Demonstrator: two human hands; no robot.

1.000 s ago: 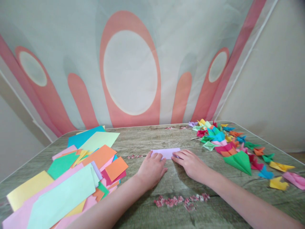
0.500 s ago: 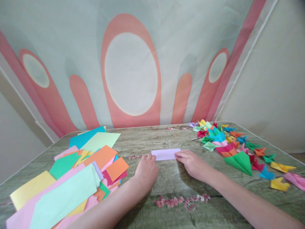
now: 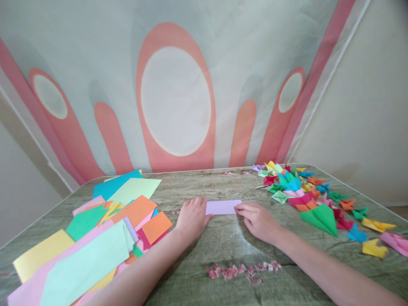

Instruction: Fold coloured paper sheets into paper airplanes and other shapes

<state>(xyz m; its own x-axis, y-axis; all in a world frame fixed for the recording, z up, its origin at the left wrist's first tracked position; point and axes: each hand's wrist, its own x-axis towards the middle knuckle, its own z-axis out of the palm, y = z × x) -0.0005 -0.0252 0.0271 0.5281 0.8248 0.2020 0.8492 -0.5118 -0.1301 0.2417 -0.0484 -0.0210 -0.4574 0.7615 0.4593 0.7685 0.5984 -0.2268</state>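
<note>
A strip of folded purple paper (image 3: 223, 207) lies crosswise on the table, its long sides running left to right. My left hand (image 3: 193, 216) rests over its left end, knuckles up, thumb near the lower edge, and holds it there. The fingertips of that hand are partly hidden from me. At the other end, my right hand (image 3: 256, 219) has its thumb and forefinger closed on the paper's right edge.
Coloured paper sheets (image 3: 89, 255) are heaped on the left, beside my left forearm. Many small folded paper figures (image 3: 296, 187) crowd the right side, with a larger green folded piece (image 3: 320, 219) nearest my right hand. A printed cloth (image 3: 175, 102) hangs behind the wood-patterned table (image 3: 188, 267).
My left hand has shifted slightly up and flattened over the paper's left end, its thumb now showing. The right hand stays at the right edge, almost unmoved.
</note>
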